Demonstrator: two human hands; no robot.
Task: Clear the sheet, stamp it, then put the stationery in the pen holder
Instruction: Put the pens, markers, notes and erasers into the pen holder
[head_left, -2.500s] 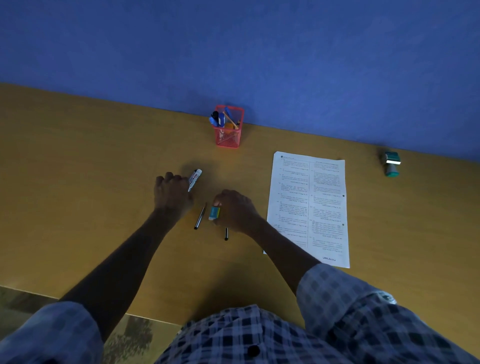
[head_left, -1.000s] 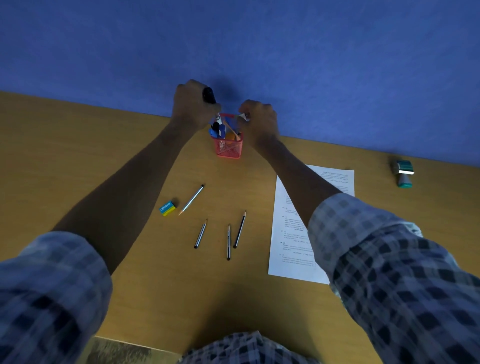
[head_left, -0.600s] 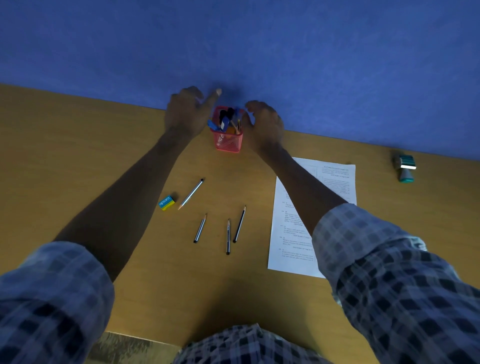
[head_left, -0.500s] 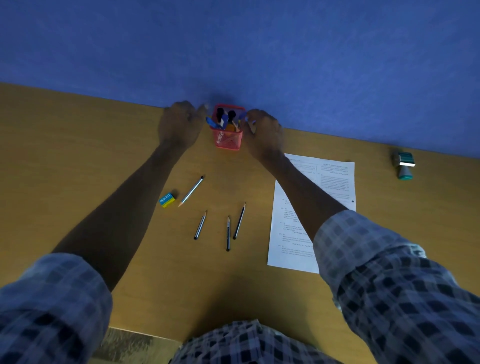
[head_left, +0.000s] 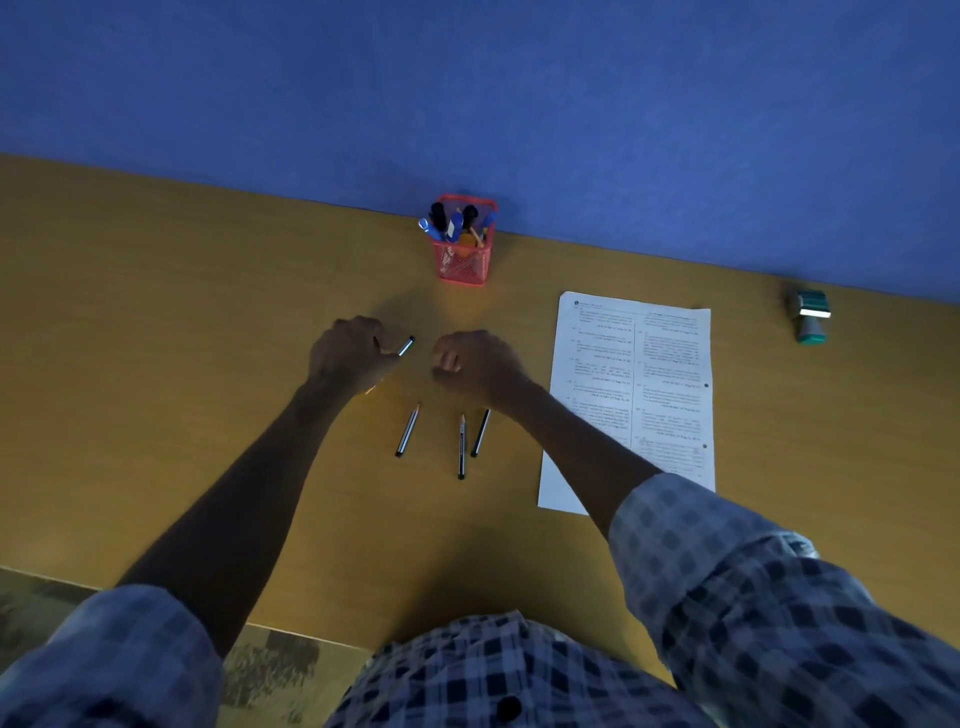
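My left hand (head_left: 347, 358) grips a silver pencil (head_left: 406, 345) on the wooden desk; the pencil's dark end sticks out to the right of the fingers. My right hand (head_left: 475, 364) is beside it with curled fingers and nothing visible in them. Three more pencils lie just nearer me: one on the left (head_left: 407, 430), one in the middle (head_left: 461, 446), and one (head_left: 480, 432) whose top runs under my right wrist. The red mesh pen holder (head_left: 464, 262) stands by the wall, with several pens in it. The printed sheet (head_left: 631, 395) lies to the right. No eraser shows.
A green self-inking stamp (head_left: 810, 318) lies on its side at the far right near the blue wall. The desk's near edge (head_left: 171, 603) runs along the bottom left, with patterned floor below it.
Both hands have left the pen holder and come back down to the loose pencils. My left hand has taken hold of the silver pencil, and the blue-yellow eraser is out of sight now.
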